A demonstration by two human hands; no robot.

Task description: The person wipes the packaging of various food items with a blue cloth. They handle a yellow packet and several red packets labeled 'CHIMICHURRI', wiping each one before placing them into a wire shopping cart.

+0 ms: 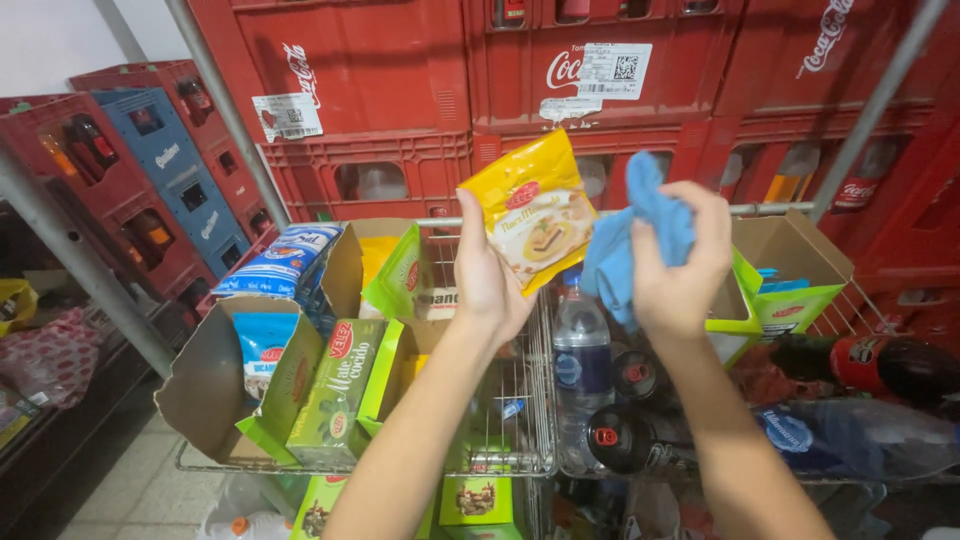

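My left hand holds up a yellow food packet by its lower left edge, above a wire basket. Beside it, my right hand clutches a crumpled blue cloth, which touches the packet's right side. Both hands are raised in front of stacked red crates.
The wire basket holds an open cardboard box with green cartons and blue packets. Water and dark soda bottles lie to the right, with a green-edged box behind. A metal shelf post stands at the left.
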